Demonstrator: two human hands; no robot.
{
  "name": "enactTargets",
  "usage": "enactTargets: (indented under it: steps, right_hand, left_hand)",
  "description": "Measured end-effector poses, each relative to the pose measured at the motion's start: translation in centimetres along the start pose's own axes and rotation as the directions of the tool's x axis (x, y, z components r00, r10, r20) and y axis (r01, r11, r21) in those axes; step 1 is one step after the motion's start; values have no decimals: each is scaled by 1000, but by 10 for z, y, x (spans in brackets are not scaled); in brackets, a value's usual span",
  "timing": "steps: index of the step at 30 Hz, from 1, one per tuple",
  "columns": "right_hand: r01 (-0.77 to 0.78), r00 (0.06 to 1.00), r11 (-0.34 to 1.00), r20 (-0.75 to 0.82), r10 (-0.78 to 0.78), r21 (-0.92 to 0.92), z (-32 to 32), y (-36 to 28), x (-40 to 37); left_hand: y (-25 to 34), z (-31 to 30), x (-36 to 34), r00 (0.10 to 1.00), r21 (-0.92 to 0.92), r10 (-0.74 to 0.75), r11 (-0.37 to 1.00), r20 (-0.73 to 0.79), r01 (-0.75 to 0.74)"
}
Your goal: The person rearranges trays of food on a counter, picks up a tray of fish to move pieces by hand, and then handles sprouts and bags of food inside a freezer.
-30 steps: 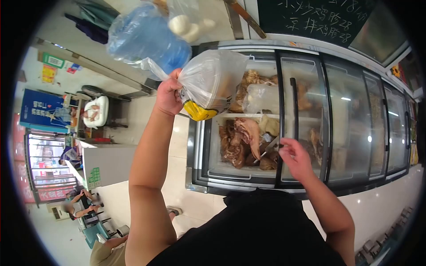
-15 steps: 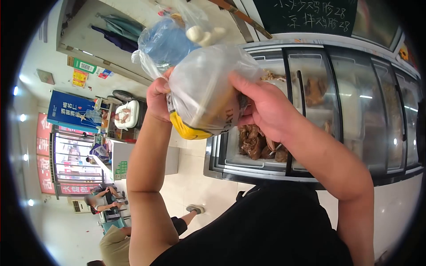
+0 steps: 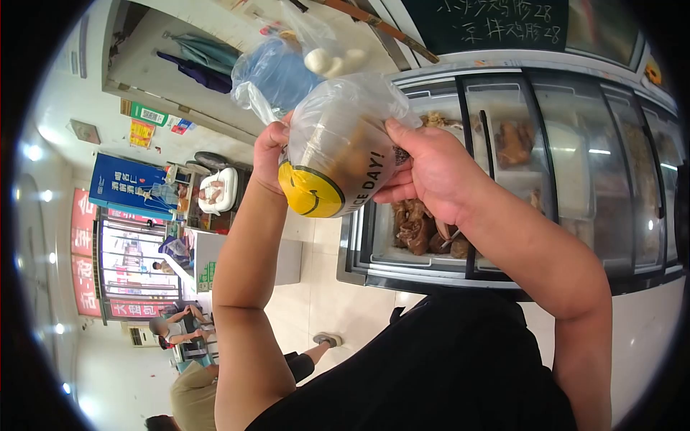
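Note:
Between my two hands hangs a translucent plastic bag [image 3: 338,144] printed with a yellow smiley face and the words "NICE DAY!". Something brownish shows through it, too blurred by the plastic to name. My left hand [image 3: 272,154] is closed on the bag's left side, its fingers mostly behind the plastic. On the right side, my right hand [image 3: 435,169] grips the bag with the thumb in front and fingers underneath. Just beyond the bag, a display case [image 3: 503,284] with dark-framed glass holds brown cooked meat [image 3: 415,226] close to my right hand.
Behind the bag are a blue plastic bag [image 3: 277,75] and a clear bag with white round items [image 3: 334,61]. A chalkboard [image 3: 489,29] stands behind the case. To the left, a person in a tan shirt [image 3: 194,395] and a seated person [image 3: 180,327] are in the room.
The bag has turned and tipped in my hands, so more of the smiley face and lettering shows. Both hands still hold it. The view has shifted slightly.

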State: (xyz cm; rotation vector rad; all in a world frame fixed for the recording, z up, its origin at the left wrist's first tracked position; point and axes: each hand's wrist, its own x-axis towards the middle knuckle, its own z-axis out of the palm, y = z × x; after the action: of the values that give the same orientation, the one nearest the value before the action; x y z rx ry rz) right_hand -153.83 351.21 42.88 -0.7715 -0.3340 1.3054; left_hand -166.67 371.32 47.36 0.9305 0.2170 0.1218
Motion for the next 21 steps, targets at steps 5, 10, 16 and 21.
enactTargets:
  steps: [5, 10, 16, 21]
  right_hand:
    - [-12, 1000, 1000, 2, 12, -9, -6, 0, 4]
    - [-43, 999, 999, -13, 44, 29, -23, 9, 27]
    - [7, 981, 999, -195, -17, -54, -102, 5, 46]
    - [-72, 937, 997, -342, 68, -1, -175, 36, 44]
  left_hand:
    - [0, -9, 5, 999, 11, -18, 1000, 46, 18]
    - [4, -32, 9, 995, 87, 53, 995, -87, -46]
    - [6, -64, 8, 921, 325, 196, 942, -336, -82]
    - [-32, -120, 26, 819, 459, 190, 883, -542, 99]
